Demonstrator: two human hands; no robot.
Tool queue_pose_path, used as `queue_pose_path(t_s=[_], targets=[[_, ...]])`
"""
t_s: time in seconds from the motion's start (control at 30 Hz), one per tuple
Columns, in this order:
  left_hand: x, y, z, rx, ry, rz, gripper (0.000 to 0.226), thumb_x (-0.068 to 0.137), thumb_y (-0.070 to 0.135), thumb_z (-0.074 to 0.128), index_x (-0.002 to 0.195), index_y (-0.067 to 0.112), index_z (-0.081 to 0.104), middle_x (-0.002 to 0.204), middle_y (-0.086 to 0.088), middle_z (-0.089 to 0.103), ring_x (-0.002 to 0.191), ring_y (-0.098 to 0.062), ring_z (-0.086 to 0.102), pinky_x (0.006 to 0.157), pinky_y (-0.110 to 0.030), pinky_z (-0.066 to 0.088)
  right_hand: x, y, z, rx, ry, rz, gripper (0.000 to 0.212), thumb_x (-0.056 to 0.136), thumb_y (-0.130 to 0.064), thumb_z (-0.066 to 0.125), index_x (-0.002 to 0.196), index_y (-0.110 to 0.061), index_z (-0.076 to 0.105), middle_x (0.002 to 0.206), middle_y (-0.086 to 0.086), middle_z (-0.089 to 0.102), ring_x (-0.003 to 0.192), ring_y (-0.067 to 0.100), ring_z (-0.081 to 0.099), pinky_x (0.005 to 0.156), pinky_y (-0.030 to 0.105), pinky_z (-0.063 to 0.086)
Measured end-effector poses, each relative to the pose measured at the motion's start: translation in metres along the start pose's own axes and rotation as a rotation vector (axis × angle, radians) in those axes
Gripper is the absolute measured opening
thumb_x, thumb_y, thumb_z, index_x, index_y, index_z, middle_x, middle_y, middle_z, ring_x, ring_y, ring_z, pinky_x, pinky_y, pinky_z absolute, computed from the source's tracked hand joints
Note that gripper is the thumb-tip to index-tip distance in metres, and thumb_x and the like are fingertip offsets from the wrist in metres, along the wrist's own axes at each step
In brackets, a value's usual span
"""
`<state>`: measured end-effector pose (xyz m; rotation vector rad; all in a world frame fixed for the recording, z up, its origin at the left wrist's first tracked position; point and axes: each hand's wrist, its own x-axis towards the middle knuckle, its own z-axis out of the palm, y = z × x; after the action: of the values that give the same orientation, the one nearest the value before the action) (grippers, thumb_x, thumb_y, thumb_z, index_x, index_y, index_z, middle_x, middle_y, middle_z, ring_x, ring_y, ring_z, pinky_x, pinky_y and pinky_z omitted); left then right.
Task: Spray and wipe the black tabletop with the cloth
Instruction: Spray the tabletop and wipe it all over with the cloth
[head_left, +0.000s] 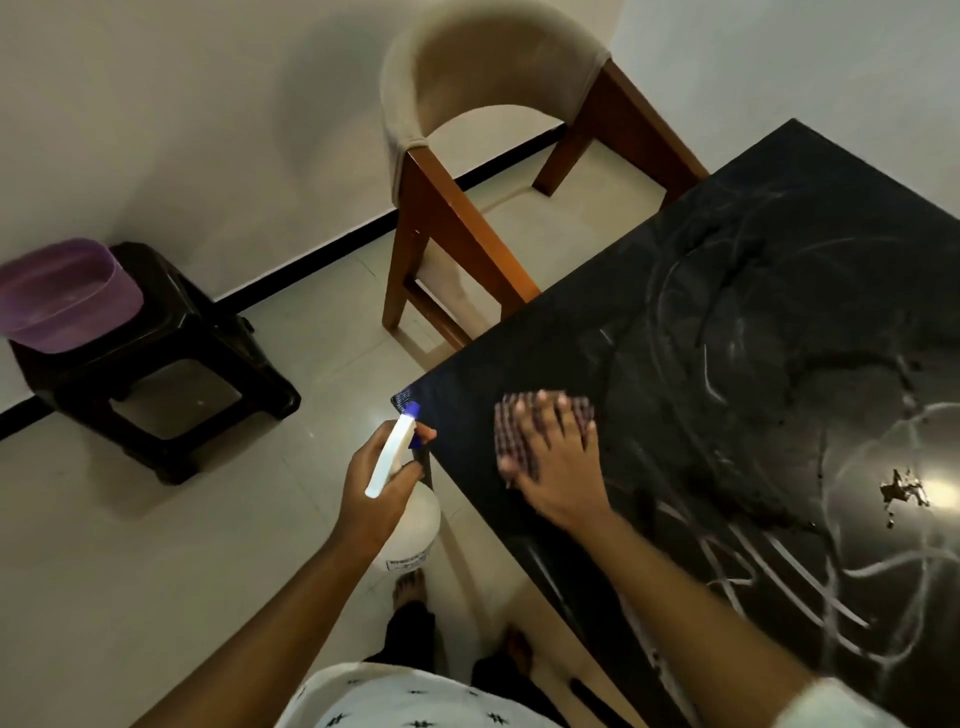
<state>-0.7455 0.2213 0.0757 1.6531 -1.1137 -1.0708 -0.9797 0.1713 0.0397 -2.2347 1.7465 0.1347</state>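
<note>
Though glossy, streaky black tabletop (753, 291).

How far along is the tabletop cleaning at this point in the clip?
Done: spraying and some wiping, judging by wet swirls and streaks across the black tabletop. In hand: the right hand presses the cloth flat near the table's corner, while the left hand grips the spray bottle beside the edge. Left: smears cover much of the surface, so more wiping seems needed.
</note>
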Motion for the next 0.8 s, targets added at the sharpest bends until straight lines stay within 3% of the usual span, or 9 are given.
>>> queue_pose_path(t_s=[0.13, 0.23, 0.33, 0.43, 0.5, 0.67, 0.8], targets=[[-0.011, -0.002, 0.016, -0.017, 0.022, -0.001, 0.033, 0.084, 0.000, 0.068, 0.115, 0.006, 0.059, 0.104, 0.001, 0.067, 0.097, 0.001, 0.062, 0.071, -0.004, 0.050, -0.084, -0.018, 0.037, -0.011, 0.067, -0.128, 0.076, 0.091, -0.068, 0.028, 0.154, -0.033, 0.004, 0.162, 0.002, -0.001, 0.148, 0.024, -0.006, 0.115, 0.050, -0.003], [-0.021, 0.000, 0.024, -0.037, 0.025, 0.014, 0.032, 0.080, 0.011, 0.066, 0.112, 0.010, 0.061, 0.102, 0.004, 0.068, 0.098, -0.004, 0.063, 0.072, -0.010, 0.053, -0.058, -0.003, 0.029, -0.041, 0.083, -0.215, 0.074, 0.092, -0.068, 0.027, 0.153, -0.034, 0.004, 0.162, 0.000, 0.002, 0.148, 0.023, 0.000, 0.115, 0.051, 0.000], [-0.033, 0.005, 0.034, -0.071, 0.040, 0.036, 0.034, 0.076, 0.016, 0.060, 0.109, 0.011, 0.062, 0.102, 0.004, 0.068, 0.099, -0.007, 0.063, 0.073, -0.009, 0.052, 0.004, 0.024, 0.001, -0.042, 0.055, -0.092, 0.071, 0.094, -0.066, 0.022, 0.151, -0.037, -0.007, 0.160, -0.002, -0.013, 0.147, 0.023, -0.014, 0.116, 0.053, -0.006], [-0.041, 0.006, 0.042, -0.089, 0.086, 0.021, 0.028, 0.082, 0.011, 0.065, 0.109, 0.017, 0.061, 0.100, 0.006, 0.067, 0.096, 0.002, 0.063, 0.068, -0.004, 0.050, 0.056, 0.043, -0.024, -0.006, 0.015, 0.088, 0.071, 0.094, -0.065, 0.020, 0.152, -0.033, -0.006, 0.161, 0.002, -0.014, 0.146, 0.026, -0.017, 0.114, 0.055, -0.011], [-0.045, 0.005, 0.046, -0.084, 0.104, 0.004, 0.029, 0.086, 0.003, 0.066, 0.112, 0.015, 0.061, 0.102, 0.004, 0.067, 0.095, -0.003, 0.064, 0.069, -0.006, 0.050, 0.058, 0.042, -0.027, 0.003, -0.005, 0.105, 0.071, 0.094, -0.065, 0.019, 0.152, -0.032, -0.005, 0.161, 0.003, -0.012, 0.146, 0.028, -0.016, 0.115, 0.056, -0.010], [-0.055, 0.011, 0.049, -0.099, 0.125, 0.079, 0.035, 0.073, 0.002, 0.058, 0.099, 0.023, 0.065, 0.097, 0.012, 0.070, 0.098, -0.004, 0.064, 0.082, -0.007, 0.048, -0.059, 0.012, 0.024, -0.030, 0.079, -0.194, 0.074, 0.091, -0.065, 0.025, 0.154, -0.030, 0.010, 0.162, 0.004, 0.007, 0.148, 0.028, 0.003, 0.114, 0.057, 0.007], [-0.062, 0.009, 0.055, -0.097, 0.158, 0.048, 0.036, 0.080, -0.009, 0.063, 0.101, 0.021, 0.064, 0.092, 0.023, 0.068, 0.097, 0.003, 0.061, 0.079, -0.014, 0.047, -0.107, 0.015, 0.043, -0.014, 0.091, -0.274, 0.071, 0.091, -0.067, 0.031, 0.153, -0.035, 0.016, 0.159, -0.001, 0.015, 0.146, 0.024, 0.017, 0.111, 0.052, 0.011]])
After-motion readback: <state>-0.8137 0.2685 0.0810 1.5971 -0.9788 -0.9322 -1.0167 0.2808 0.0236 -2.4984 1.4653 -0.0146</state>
